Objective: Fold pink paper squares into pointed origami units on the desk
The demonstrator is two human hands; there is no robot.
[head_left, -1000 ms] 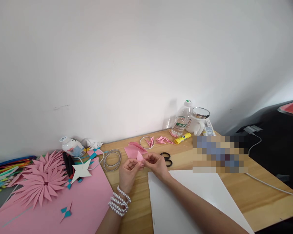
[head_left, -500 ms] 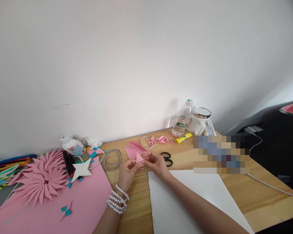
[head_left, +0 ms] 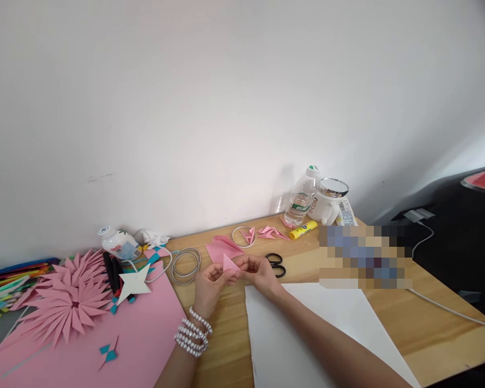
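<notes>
Between both hands, above the wooden table, is a small folded piece of pink paper (head_left: pixel 229 264) shaped like a triangle with its point up. My left hand (head_left: pixel 210 280), with beaded bracelets at the wrist, pinches its left side and lower edge. The fingers of my right hand (head_left: pixel 261 274) are closed on its right corner. Just behind lies a larger pink paper sheet (head_left: pixel 222 249), partly folded. Small folded pink paper pieces (head_left: pixel 271 232) rest farther back, one of them inside a thin ring (head_left: pixel 238 242). Black-handled scissors (head_left: pixel 275 264) lie beside my right hand.
White board (head_left: pixel 303 334) lies under my right forearm. At left are pink cardboard (head_left: pixel 145 334), pink paper flowers (head_left: pixel 75 304), a white paper star (head_left: pixel 135 284) and a cable coil (head_left: pixel 186 265). A glue stick (head_left: pixel 303 230), water bottle (head_left: pixel 301 202) and mug (head_left: pixel 326 207) stand or lie at back right.
The pink paper between my fingers has turned a little, so its triangle now spreads wider toward the right. My right fingers have shifted to its right corner.
</notes>
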